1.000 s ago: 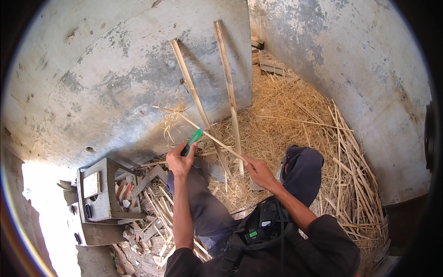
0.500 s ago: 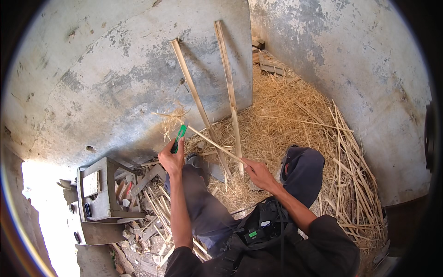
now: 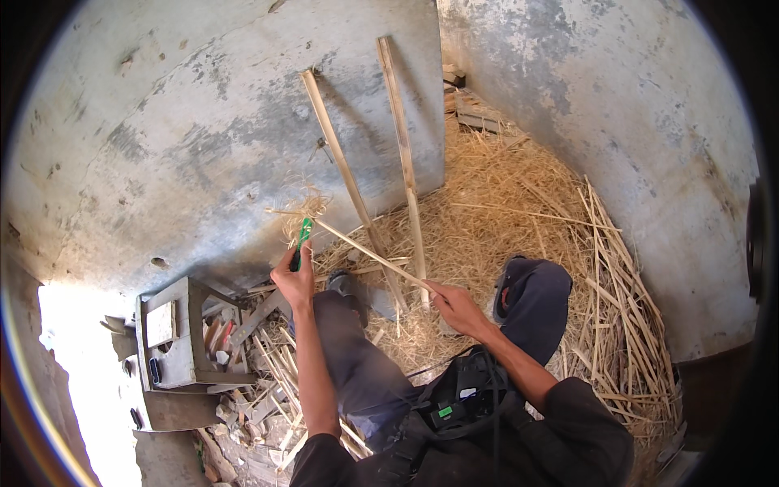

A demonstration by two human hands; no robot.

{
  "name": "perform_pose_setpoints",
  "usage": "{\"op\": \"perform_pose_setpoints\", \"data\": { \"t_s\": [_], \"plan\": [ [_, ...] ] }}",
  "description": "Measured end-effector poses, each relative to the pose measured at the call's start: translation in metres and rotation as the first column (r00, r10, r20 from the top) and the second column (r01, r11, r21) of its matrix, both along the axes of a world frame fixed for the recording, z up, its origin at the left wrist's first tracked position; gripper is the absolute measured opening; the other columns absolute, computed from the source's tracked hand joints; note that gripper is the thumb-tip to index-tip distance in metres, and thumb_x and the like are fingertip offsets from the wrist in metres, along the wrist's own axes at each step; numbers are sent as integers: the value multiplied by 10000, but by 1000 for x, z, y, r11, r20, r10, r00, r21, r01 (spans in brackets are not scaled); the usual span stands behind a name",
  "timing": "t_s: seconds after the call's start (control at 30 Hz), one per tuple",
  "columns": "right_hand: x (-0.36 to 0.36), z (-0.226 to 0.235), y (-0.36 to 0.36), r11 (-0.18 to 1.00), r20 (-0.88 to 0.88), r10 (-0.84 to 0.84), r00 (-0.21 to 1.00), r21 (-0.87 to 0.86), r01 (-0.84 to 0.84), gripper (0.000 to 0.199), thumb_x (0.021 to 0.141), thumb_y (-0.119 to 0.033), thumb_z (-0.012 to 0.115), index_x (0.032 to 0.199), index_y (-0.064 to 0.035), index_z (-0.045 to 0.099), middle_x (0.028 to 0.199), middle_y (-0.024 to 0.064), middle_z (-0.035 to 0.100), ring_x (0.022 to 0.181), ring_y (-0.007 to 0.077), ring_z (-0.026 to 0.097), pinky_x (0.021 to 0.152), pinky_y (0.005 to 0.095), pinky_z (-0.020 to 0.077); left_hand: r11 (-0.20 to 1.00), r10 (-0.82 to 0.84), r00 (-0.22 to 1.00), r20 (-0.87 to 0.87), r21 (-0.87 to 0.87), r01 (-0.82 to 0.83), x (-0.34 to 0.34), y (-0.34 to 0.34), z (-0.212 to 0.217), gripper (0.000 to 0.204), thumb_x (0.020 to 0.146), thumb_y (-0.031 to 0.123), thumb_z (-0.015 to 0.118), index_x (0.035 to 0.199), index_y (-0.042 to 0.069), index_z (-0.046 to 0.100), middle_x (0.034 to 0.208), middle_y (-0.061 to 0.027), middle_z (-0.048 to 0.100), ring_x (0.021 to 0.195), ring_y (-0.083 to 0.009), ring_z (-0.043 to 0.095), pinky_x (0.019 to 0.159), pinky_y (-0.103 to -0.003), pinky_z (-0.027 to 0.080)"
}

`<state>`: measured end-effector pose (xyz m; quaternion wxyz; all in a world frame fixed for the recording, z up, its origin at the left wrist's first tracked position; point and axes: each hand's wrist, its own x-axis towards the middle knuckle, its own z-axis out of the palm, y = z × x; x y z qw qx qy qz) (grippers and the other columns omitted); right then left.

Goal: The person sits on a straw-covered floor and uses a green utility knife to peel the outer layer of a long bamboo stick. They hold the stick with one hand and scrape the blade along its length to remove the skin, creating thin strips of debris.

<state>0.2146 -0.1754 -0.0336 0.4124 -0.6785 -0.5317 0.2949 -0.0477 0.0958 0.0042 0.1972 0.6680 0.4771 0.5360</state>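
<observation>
My left hand (image 3: 294,280) is closed round a green and black utility knife (image 3: 303,239), its front end against a thin pale strip of split wood or bamboo (image 3: 369,253). Curled shavings (image 3: 304,204) cling to the strip's far end, partly covering the knife tip. At the strip's near end, my right hand (image 3: 456,307) grips it with fingers wrapped round. The strip slants up and left between the two hands, above the floor and in front of two leaning slats.
Two long slats (image 3: 403,146) lean on the stained wall (image 3: 195,146). Straw-like shavings (image 3: 511,203) cover the floor. A heap of cut strips (image 3: 617,325) lies at right. At left stands a wooden stool-like frame (image 3: 195,325) beside scraps.
My left hand and the knife have moved a little left along the strip, toward its far end with the shavings. My right hand has hardly moved.
</observation>
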Motion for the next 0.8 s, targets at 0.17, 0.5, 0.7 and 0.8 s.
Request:
{"op": "perform_pose_setpoints", "data": {
  "t_s": [0.17,0.5,0.7,0.8],
  "plan": [
    [1,-3,0,999,-37,-25,999,42,26,485,1106,-134,559,1572,-32,642,831,188,660,704,268,632,709,432,510,985,-174,984,47,-9,174,6,-10,-2,321,1005,246,887,1042,-69,836,720,-7,714,683,-65,568,621,-290,473],
    [1,5,8,996,-30,-83,996,43,84,461,1099,-142,558,1523,16,651,969,251,712,878,404,706,831,497,536,923,-377,852,-364,-68,379,27,-43,13,301,887,305,955,1019,47,878,836,-156,811,705,-299,781,702,-378,610],
    [2,-5,14,987,0,-95,996,132,94,460,1103,-121,582,1543,-8,649,937,231,710,798,306,684,795,445,546,955,-251,914,-319,70,287,32,-43,5,330,906,324,946,1025,24,873,750,-157,772,638,-266,741,657,-371,577],
    [3,-12,11,991,-9,-70,998,110,71,458,1105,-109,580,1547,-7,648,925,222,701,798,296,676,785,440,538,983,-172,964,-201,30,181,23,-27,1,342,911,312,946,1028,1,868,722,-151,754,618,-222,717,641,-354,559]
  ]
}}
